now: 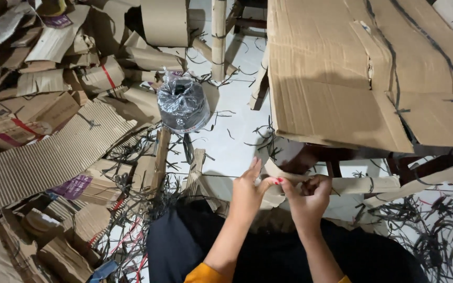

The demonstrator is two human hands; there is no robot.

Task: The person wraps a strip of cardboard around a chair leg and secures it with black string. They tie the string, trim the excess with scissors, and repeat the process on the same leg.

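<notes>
Two hands are in view, both working on one rolled strip of cardboard [336, 184] that lies crosswise just above the person's lap, in front of the dark legs of the surface. The left hand [248, 189] is partly open: its fingers extend upward and rest against the near end of the rolled strip, with the thumb pressed toward it. The right hand [309, 198] is closed around the same end, fingers curled over the cardboard. The two hands touch each other at the strip. A thin dark string [213, 176] runs leftward from the hands.

One large flattened cardboard sheet [363, 73] covers the surface at upper right; dark strings lie across it. One spool of dark string wrapped in clear plastic [183, 105] stands on the white floor [232, 141], well apart from the hands. One wide piece of corrugated cardboard [48, 157] lies at left, ribbed side up, in front of a heap of cardboard scraps [53, 57] too numerous and overlapped to count. Several tied cardboard rolls [159, 157] lie between the spool and the hands. Loose cut string pieces [436, 220], too many to count, litter the floor at right.
</notes>
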